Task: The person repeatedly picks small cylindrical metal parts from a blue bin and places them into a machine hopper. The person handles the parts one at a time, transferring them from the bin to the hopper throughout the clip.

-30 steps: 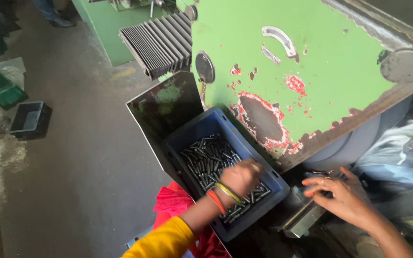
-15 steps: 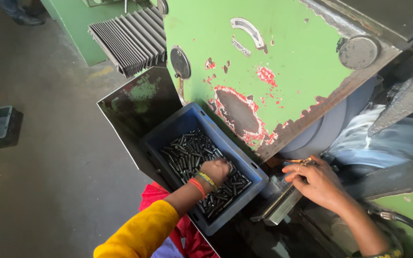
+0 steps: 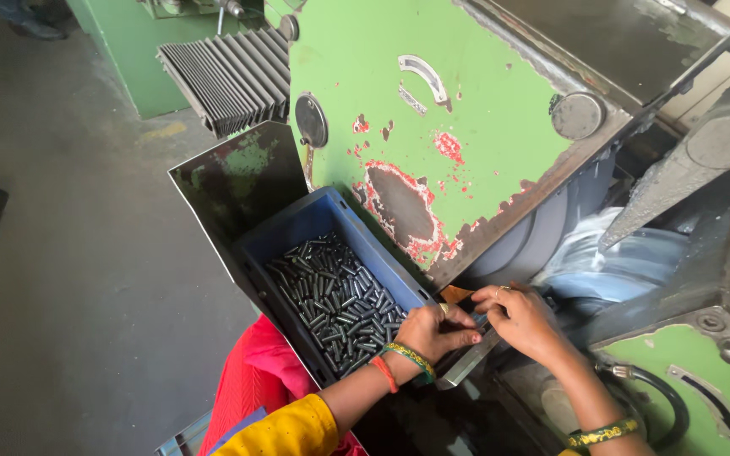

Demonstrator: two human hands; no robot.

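Steel pins (image 3: 335, 300) fill most of the blue plastic crate (image 3: 297, 230), parked against the chipped green grinder housing (image 3: 466, 135). Head view: left hand (image 3: 434, 331) at the crate's right rim, fingers curled on something small, can't tell what. Right hand (image 3: 521, 319) fingers pinched over the metal feed rail (image 3: 466, 363) beside it. Most stock still in the crate, so feeding looks far from finished.

Hands (image 3: 483, 325) hiding the held piece

Left hand (image 3: 434, 333) curled, fingertips meeting right hand (image 3: 521, 321), both forearms outstretched
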